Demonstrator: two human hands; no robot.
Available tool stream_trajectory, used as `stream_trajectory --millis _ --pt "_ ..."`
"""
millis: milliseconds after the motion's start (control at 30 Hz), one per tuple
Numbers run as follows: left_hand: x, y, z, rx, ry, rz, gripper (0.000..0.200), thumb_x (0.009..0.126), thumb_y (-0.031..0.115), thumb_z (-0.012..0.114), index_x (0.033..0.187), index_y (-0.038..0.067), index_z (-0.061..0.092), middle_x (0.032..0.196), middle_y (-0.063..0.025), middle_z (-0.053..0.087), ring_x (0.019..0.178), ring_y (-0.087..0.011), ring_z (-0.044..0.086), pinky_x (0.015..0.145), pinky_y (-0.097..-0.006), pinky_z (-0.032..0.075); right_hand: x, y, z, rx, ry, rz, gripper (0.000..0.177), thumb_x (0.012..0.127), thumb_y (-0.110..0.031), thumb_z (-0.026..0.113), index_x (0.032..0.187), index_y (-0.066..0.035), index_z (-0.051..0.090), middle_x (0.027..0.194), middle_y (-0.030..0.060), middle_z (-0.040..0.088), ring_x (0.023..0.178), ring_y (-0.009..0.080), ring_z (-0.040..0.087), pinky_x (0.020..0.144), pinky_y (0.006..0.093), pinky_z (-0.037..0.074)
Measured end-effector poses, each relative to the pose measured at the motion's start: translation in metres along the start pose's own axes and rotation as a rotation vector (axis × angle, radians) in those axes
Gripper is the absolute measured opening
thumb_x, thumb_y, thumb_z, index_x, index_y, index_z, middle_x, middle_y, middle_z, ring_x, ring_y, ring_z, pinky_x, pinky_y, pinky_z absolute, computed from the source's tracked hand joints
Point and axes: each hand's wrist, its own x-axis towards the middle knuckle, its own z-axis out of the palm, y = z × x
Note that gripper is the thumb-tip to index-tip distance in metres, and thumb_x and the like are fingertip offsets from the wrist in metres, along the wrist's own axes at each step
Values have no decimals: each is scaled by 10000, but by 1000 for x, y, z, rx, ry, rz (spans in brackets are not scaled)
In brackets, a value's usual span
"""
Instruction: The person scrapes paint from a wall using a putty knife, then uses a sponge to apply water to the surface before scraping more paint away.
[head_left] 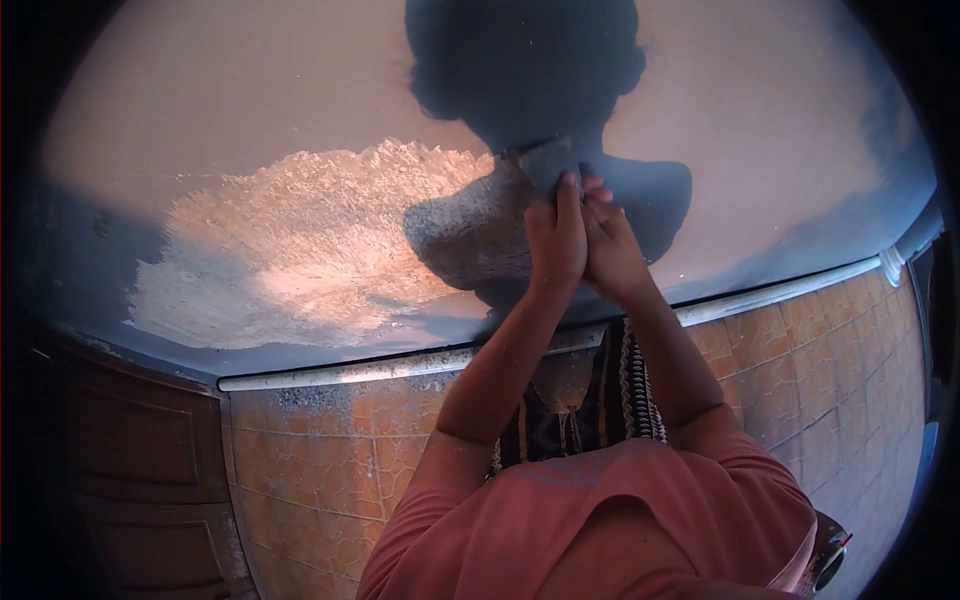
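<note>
Both hands come together at the wall in the head view, around a flat scraper (550, 162) with a wide blade. The blade lies against the wall at the right end of a rough, scraped patch (310, 240). My left hand (558, 232) has its fingers closed on the tool, with the thumb or a finger pointing up along it. Pressed beside it, my right hand (610, 240) also has its fingers wrapped round the handle, which is mostly hidden by the hands. Smooth grey paint (740, 120) surrounds the rough patch.
A white baseboard (330, 375) runs along the foot of the wall, with debris (310, 397) on the orange floor tiles (300, 450) below. A brown panelled door (140, 440) stands at the lower left. A shadow falls across the wall.
</note>
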Motion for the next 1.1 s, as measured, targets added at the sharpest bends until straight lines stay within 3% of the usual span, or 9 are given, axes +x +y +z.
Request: stream_trajectory --millis 100,200,367,433,533,633,733,967,1100 --pt "-10 -30 -14 -19 28 -76 388 991 266 453 1013 -103 570 884 -168 614 733 -242 640 661 -344 551 -11 27 11 -25 133 -71 284 1000 -221 430 1003 4 602 777 47 615 641 67 562 495 219 435" --pt "6 -29 -10 -30 47 -14 383 994 265 449 1001 -96 575 881 -165 618 729 -244 645 662 -345 552 1 6 8 51 91 2 308 986 -203 414 897 42 578 758 108 623 707 164 583 652 335 462" --pt "5 -1 -1 -12 11 32 379 992 261 448 949 -82 603 813 -140 641 712 -219 648 644 -331 543 1 -6 4 -2 12 -87 334 981 -227 421 909 57 582 771 111 632 725 192 605 667 354 466" --pt "-11 -27 -18 26 -4 -26 395 995 276 451 987 -91 596 841 -146 633 750 -237 647 686 -339 549 -15 19 3 -82 30 4 329 979 -220 420 917 59 584 766 115 628 726 205 608 678 352 469" --pt "-39 -105 -61 211 36 -114 396 994 279 452 974 -85 607 845 -141 639 759 -229 646 696 -345 543 -41 102 12 -199 159 -211 328 969 -225 430 965 58 596 817 150 640 792 259 631 742 365 470" --pt "-57 -133 -71 137 64 -222 392 994 279 453 972 -82 607 846 -137 638 765 -223 645 700 -342 540 -64 126 15 12 94 183 338 965 -233 434 1011 57 600 891 188 650 883 309 635 811 378 457" --pt "-50 -126 -69 97 61 -224 389 995 278 454 967 -80 603 852 -137 636 768 -225 645 704 -343 543 -54 127 8 -133 45 178 342 969 -237 426 1020 47 609 933 188 654 913 316 631 824 384 451" --pt "-49 -160 -91 190 44 -190 360 1002 248 445 972 -73 604 859 -139 635 786 -223 642 708 -338 541 -55 147 14 -139 109 76 339 966 -239 425 983 38 621 903 213 654 884 358 642 787 416 467" --pt "-35 -126 -69 196 14 -124 355 1002 249 447 984 -68 606 864 -140 637 794 -209 637 730 -331 528 -29 126 10 -210 139 -112 344 964 -244 426 978 39 622 904 232 646 910 389 635 799 424 468"
